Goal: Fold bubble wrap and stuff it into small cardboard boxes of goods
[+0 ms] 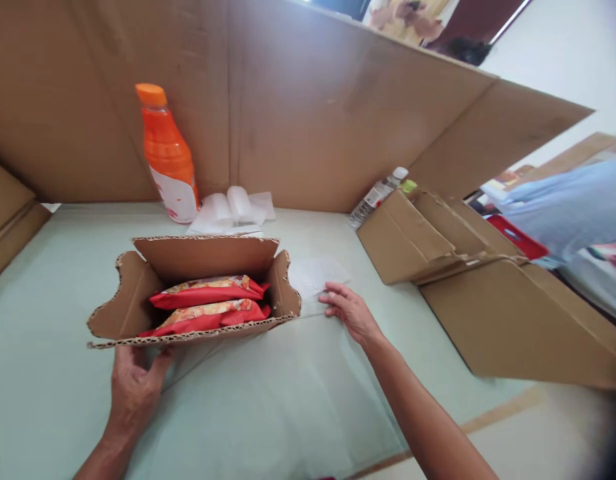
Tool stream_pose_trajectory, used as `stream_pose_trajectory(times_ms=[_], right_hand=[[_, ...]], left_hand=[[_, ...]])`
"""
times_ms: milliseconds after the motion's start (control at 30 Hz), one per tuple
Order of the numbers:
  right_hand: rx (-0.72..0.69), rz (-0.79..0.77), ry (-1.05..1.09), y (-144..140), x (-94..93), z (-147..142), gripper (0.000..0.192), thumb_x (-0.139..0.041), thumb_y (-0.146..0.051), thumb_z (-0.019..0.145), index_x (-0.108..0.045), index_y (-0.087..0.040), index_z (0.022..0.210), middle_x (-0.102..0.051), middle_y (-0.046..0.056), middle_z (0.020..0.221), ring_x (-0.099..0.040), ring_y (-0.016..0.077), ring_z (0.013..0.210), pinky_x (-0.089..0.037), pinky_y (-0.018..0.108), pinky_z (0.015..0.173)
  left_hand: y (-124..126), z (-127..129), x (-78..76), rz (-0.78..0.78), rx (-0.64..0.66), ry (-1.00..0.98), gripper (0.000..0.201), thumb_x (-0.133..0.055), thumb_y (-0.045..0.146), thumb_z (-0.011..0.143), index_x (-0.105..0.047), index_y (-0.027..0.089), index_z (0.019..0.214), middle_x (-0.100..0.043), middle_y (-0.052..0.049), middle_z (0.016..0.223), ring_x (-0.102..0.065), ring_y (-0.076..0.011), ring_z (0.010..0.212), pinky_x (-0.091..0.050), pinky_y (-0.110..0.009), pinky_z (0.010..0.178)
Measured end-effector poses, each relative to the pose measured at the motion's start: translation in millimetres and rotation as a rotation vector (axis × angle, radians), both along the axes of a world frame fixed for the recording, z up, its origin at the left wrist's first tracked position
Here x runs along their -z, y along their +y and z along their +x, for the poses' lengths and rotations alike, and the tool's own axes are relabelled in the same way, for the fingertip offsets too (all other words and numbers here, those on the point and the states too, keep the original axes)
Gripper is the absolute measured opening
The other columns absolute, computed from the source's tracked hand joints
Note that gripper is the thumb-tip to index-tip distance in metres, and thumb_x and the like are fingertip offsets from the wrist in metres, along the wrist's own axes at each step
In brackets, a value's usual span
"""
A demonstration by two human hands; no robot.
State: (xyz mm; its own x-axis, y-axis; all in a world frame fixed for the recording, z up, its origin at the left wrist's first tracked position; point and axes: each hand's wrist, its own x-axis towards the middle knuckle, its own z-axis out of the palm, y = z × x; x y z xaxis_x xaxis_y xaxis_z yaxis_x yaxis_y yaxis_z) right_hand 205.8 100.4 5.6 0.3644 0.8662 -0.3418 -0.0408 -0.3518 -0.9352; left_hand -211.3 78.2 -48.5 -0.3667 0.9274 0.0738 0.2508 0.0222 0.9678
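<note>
A cardboard box [205,253] with wavy cut edges stands with its top uncovered on the green-covered table. Two red food packets [213,317] lie side by side inside it. My left hand [133,387] grips the box low on its front left, the fingertips partly hidden by the front wall. To the right of the box, my right hand [351,312] has its fingers loosely curved and apart, holding nothing that I can see. Those fingertips are at the edge of a thin translucent plastic sheet [315,273] lying on the table; whether they touch it I cannot tell.
An orange bottle [169,157] and white rolls [238,205] stand before a tall cardboard partition [308,107]. At the right, a clear bottle [378,198] leans by opened cardboard boxes [518,320]. A person's light blue sleeve [578,200] shows beyond them.
</note>
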Motion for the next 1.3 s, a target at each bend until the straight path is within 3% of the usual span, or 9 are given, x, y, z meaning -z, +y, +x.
stream_pose_trajectory(times_ms=[133, 267, 467, 533, 633, 800, 933, 1167, 1300], right_hand=[[-0.022, 0.112, -0.365, -8, 2.2, 17, 0.044, -0.067, -0.043, 0.078, -0.07, -0.015, 0.112, -0.072, 0.011, 0.104, -0.067, 0.0192, 0.08, -0.057, 0.033, 0.065], [-0.053, 0.214, -0.526, -1, -7.7, 17, 0.038, -0.069, -0.04, 0.076, -0.072, -0.018, 0.106, -0.069, 0.012, 0.114, -0.063, 0.0204, 0.085, -0.055, 0.036, 0.072], [-0.356, 0.289, -0.903, 24, 2.3, -33, 0.06, -0.065, -0.056, 0.085, -0.064, -0.017, 0.129, -0.064, 0.017, 0.133, -0.066, 0.0314, 0.11, -0.054, 0.048, 0.091], [-0.475, 0.331, -0.942, 36, 8.3, -49, 0.05, -0.066, -0.049, 0.085, -0.067, -0.018, 0.124, -0.067, 0.017, 0.132, -0.064, 0.0331, 0.117, -0.051, 0.051, 0.098], [-0.588, 0.411, -0.931, 34, 5.9, -52, 0.02, -0.06, -0.028, 0.088, -0.074, -0.022, 0.102, -0.074, 0.01, 0.12, -0.066, 0.0281, 0.116, -0.049, 0.05, 0.102], [-0.88, 0.451, -0.849, -24, -33.0, -16, 0.023, -0.067, -0.037, 0.089, -0.074, -0.029, 0.109, -0.068, 0.007, 0.135, -0.059, 0.0294, 0.129, -0.047, 0.051, 0.106], [-0.803, 0.363, -0.721, -52, -56.9, -16, 0.035, -0.068, -0.048, 0.09, -0.071, -0.03, 0.12, -0.064, 0.009, 0.139, -0.059, 0.0304, 0.129, -0.047, 0.051, 0.109], [-0.786, 0.432, -0.476, -7, -42.2, -91, 0.056, -0.063, -0.038, 0.09, -0.054, -0.022, 0.142, -0.064, 0.013, 0.137, -0.064, 0.0285, 0.12, -0.056, 0.044, 0.096], [-0.687, 0.466, -0.486, 23, -35.6, -91, 0.054, -0.06, -0.034, 0.088, -0.055, -0.02, 0.14, -0.06, 0.013, 0.143, -0.062, 0.0277, 0.125, -0.055, 0.045, 0.098]], left_hand=[[0, 10, -21.1, -0.042, -0.008, -0.125, 0.061, -0.078, 0.034, 0.065, -0.055, 0.021, 0.12, -0.065, -0.008, 0.111, -0.064, -0.0272, 0.108, -0.048, -0.05, 0.107], [-4, 15, -34.6, -0.046, 0.013, -0.167, 0.059, -0.078, 0.032, 0.062, -0.056, 0.023, 0.116, -0.064, -0.006, 0.11, -0.063, -0.0245, 0.104, -0.052, -0.04, 0.098], [-9, 21, -39.5, -0.021, -0.01, -0.181, 0.054, -0.077, 0.027, 0.059, -0.054, 0.023, 0.108, -0.06, -0.002, 0.099, -0.06, -0.0196, 0.096, -0.05, -0.033, 0.094], [-9, 23, -42.1, -0.02, -0.01, -0.18, 0.051, -0.076, 0.026, 0.06, -0.054, 0.023, 0.106, -0.06, -0.002, 0.098, -0.059, -0.0186, 0.095, -0.05, -0.031, 0.091], [-9, 23, -44.3, -0.034, 0.009, -0.201, 0.053, -0.077, 0.028, 0.061, -0.055, 0.022, 0.108, -0.061, -0.003, 0.102, -0.058, -0.0188, 0.097, -0.05, -0.029, 0.087], [-11, 15, -41.3, -0.079, 0.024, -0.237, 0.061, -0.081, 0.029, 0.059, -0.055, 0.022, 0.114, -0.062, -0.004, 0.111, -0.059, -0.0187, 0.099, -0.049, -0.03, 0.089], [-10, 13, -43.3, -0.086, 0.041, -0.191, 0.062, -0.081, 0.031, 0.058, -0.055, 0.021, 0.113, -0.062, -0.004, 0.108, -0.06, -0.0189, 0.097, -0.051, -0.031, 0.09], [17, 11, -42.1, -0.059, 0.018, -0.025, 0.051, -0.08, 0.035, 0.062, -0.057, 0.021, 0.106, -0.059, 0.0, 0.09, -0.06, -0.0169, 0.083, -0.052, -0.03, 0.077], [53, 12, -39.2, 0.032, 0.061, -0.055, 0.057, -0.08, 0.03, 0.065, -0.055, 0.021, 0.115, -0.062, -0.003, 0.105, -0.062, -0.0184, 0.099, -0.052, -0.032, 0.088]])
